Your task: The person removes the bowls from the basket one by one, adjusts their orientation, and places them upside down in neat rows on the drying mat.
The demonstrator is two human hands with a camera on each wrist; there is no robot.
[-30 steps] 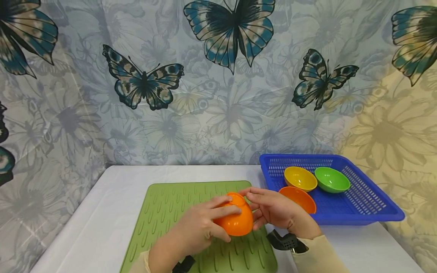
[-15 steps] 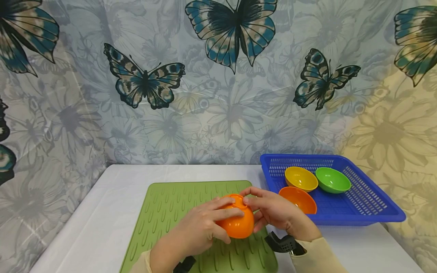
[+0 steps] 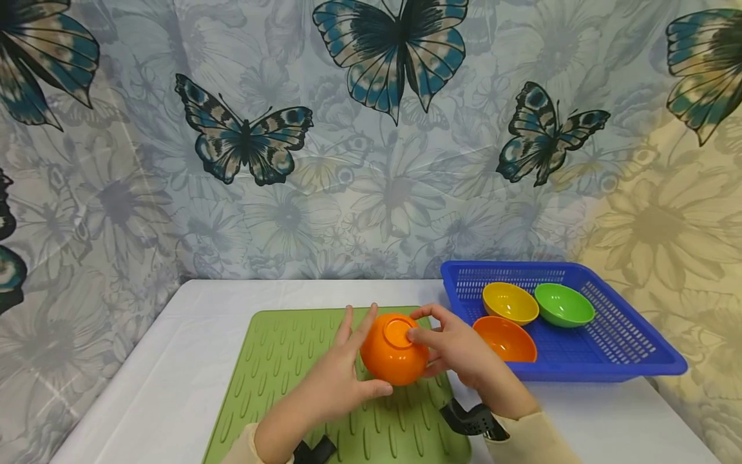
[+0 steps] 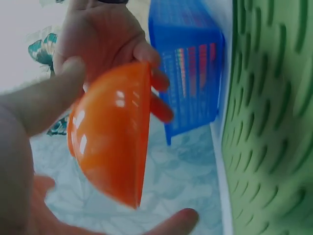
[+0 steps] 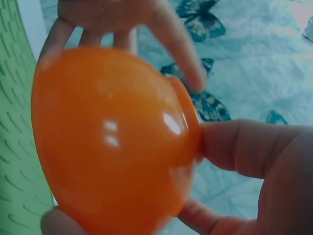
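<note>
An orange bowl, tipped with its underside and foot ring toward the head camera, is held over a green ribbed mat. My right hand grips it from the right, thumb against the foot ring and fingers around the side toward the rim. In the right wrist view that thumb presses at the base of the bowl. On the bowl's left, my left hand has its fingers spread straight, the thumb tip overlapping the bowl's lower edge. The left wrist view shows the bowl side-on, its rim facing the mat.
A blue plastic basket stands at the right of the white-covered table. Inside it lie a yellow bowl, a green bowl and another orange bowl. A butterfly-print cloth hangs behind the table.
My left hand has let go of the bowl, its fingers lifting and spreading away to the left. My right thumb has come onto the foot ring, and the bowl has risen slightly.
</note>
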